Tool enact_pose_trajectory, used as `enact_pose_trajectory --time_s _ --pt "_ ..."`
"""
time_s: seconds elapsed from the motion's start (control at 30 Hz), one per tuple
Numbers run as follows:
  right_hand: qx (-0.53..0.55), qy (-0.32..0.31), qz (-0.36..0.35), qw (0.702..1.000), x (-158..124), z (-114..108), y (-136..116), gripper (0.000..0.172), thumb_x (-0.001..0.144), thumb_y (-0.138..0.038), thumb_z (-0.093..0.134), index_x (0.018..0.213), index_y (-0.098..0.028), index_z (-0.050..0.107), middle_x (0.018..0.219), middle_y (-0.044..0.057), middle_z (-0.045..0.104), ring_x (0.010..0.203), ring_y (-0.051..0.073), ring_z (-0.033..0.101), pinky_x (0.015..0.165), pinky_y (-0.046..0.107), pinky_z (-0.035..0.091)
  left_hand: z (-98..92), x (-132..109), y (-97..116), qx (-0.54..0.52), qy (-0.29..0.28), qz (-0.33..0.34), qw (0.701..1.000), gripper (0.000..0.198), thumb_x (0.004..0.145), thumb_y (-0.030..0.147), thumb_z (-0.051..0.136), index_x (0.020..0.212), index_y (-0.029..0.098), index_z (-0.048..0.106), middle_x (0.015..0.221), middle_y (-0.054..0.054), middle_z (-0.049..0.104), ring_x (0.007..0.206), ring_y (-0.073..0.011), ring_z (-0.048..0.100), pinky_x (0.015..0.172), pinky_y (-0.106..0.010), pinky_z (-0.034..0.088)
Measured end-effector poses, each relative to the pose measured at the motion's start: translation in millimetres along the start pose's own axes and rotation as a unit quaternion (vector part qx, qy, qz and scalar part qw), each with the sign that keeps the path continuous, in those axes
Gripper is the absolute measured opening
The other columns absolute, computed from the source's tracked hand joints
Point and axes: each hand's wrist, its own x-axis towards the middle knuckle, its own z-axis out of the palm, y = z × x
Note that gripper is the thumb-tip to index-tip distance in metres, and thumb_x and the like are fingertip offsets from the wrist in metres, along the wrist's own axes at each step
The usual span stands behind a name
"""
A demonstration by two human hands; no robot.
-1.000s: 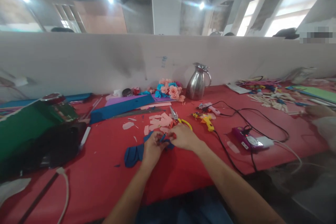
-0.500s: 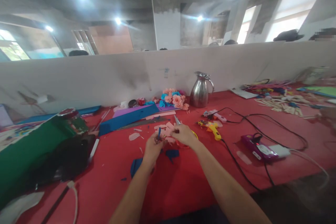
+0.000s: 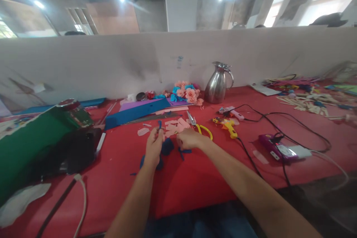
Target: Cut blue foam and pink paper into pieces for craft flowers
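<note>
My left hand [image 3: 154,143] is closed around a narrow blue paper strip [image 3: 160,124] that sticks up from between thumb and fingers. My right hand [image 3: 190,138] is low over the table, fingers pinched together; what they hold, if anything, is hidden. Just below it lie narrow blue scraps [image 3: 184,152]. Between the hands sits a darker blue piece [image 3: 167,146], and another blue piece [image 3: 143,161] is partly covered by my left wrist. Pink paper pieces [image 3: 172,126] are spread beyond both hands. Scissors with yellow handles [image 3: 205,131] lie beside my right hand.
A yellow glue gun [image 3: 230,129] and a pink one [image 3: 237,115] lie to the right, their cables running past a purple power strip [image 3: 275,148]. Behind are a steel jug [image 3: 216,86], paper flowers [image 3: 190,94] and a long blue sheet [image 3: 136,113]. A green board [image 3: 30,148] leans at left.
My right hand has come away from the scissors, which now lie uncovered, and moved down towards the blue scraps. My left hand has shifted left with the blue strip. The view has tilted downward.
</note>
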Motion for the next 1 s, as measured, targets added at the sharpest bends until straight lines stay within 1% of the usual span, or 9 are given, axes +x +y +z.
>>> enact_pose_trajectory --time_s 0.07,0.17,0.27,0.37,0.43,0.53,0.73,0.87,1.0 --pt "0.038 0.025 0.012 0.999 -1.8 -1.3 3.2 0.006 0.064 -0.012 0.067 0.064 -0.017 0.068 0.071 0.004 0.07 0.071 0.018 0.063 0.057 0.023 0.037 -0.1 0.3 -2.3 -0.012 -0.02 -0.001 1.0 0.027 0.076 0.044 0.058 0.085 0.019 0.06 0.073 0.001 0.053 0.054 -0.0083 0.04 0.051 -0.02 0.032" --pt "0.082 0.085 0.02 0.993 -2.3 -0.2 6.5 0.01 0.073 -0.016 0.061 0.081 -0.017 0.067 0.08 0.004 0.07 0.074 0.015 0.062 0.059 0.021 0.04 -0.4 -0.1 -4.7 -0.02 -0.043 -0.007 0.999 0.026 0.073 0.043 0.062 0.084 0.019 0.061 0.074 0.0 0.055 0.059 -0.01 0.044 0.053 -0.02 0.034" --pt "0.196 0.17 0.018 0.966 2.9 8.1 5.5 0.019 0.08 -0.018 0.052 0.097 -0.015 0.062 0.088 0.004 0.068 0.078 0.013 0.062 0.064 0.021 0.044 0.2 -1.8 -4.2 -0.044 -0.063 -0.026 0.997 0.029 0.072 0.045 0.062 0.083 0.018 0.062 0.073 0.001 0.054 0.059 -0.0097 0.042 0.053 -0.02 0.033" --pt "0.425 0.261 0.02 0.866 9.4 19.5 4.2 0.023 0.073 -0.015 0.054 0.094 -0.016 0.062 0.081 0.002 0.067 0.074 0.013 0.062 0.066 0.023 0.046 1.3 -3.8 -3.0 -0.08 -0.074 -0.04 0.993 0.033 0.075 0.049 0.058 0.084 0.017 0.063 0.07 0.001 0.051 0.052 -0.0077 0.035 0.049 -0.02 0.028" --pt "0.517 0.281 0.019 0.808 11.1 25.4 5.8 0.022 0.068 -0.015 0.057 0.088 -0.016 0.064 0.075 0.0 0.066 0.07 0.013 0.06 0.067 0.025 0.046 1.9 -4.7 -2.6 -0.096 -0.079 -0.047 0.991 0.033 0.076 0.047 0.058 0.086 0.016 0.064 0.068 0.002 0.049 0.05 -0.0066 0.031 0.048 -0.021 0.025" --pt "0.571 0.297 0.022 0.765 9.0 30.1 11.9 0.016 0.064 -0.023 0.062 0.077 -0.016 0.066 0.069 -0.001 0.064 0.064 0.012 0.057 0.065 0.025 0.045 3.1 -5.9 -1.8 -0.118 -0.088 -0.059 0.987 0.029 0.074 0.042 0.062 0.087 0.016 0.063 0.069 0.002 0.051 0.051 -0.0062 0.033 0.049 -0.021 0.026" --pt "0.631 0.375 0.037 0.678 4.5 32.5 22.6 0.02 0.06 -0.033 0.069 0.071 -0.016 0.068 0.063 -0.001 0.064 0.06 0.012 0.055 0.06 0.025 0.045 7.5 -9.1 -0.1 -0.123 -0.122 -0.071 0.982 0.027 0.073 0.04 0.064 0.085 0.016 0.06 0.064 0.002 0.053 0.051 -0.0071 0.036 0.051 -0.021 0.028" --pt "0.65 0.394 0.049 0.648 6.5 34.7 20.9 0.022 0.061 -0.035 0.069 0.074 -0.016 0.069 0.064 0.0 0.065 0.056 0.012 0.056 0.054 0.024 0.044 10.8 -11.4 -0.7 -0.109 -0.136 -0.073 0.982 0.028 0.073 0.04 0.064 0.088 0.018 0.055 0.064 0.003 0.055 0.049 -0.0075 0.036 0.05 -0.022 0.028" --pt "0.619 0.406 0.043 0.671 9.2 38.4 17.1 0.024 0.066 -0.037 0.066 0.078 -0.016 0.069 0.068 0.002 0.068 0.06 0.014 0.061 0.058 0.025 0.048 13.5 -13.8 -0.2 -0.118 -0.149 -0.08 0.979 0.031 0.073 0.039 0.064 0.093 0.019 0.052 0.062 0.003 0.055 0.049 -0.0081 0.037 0.052 -0.023 0.028"
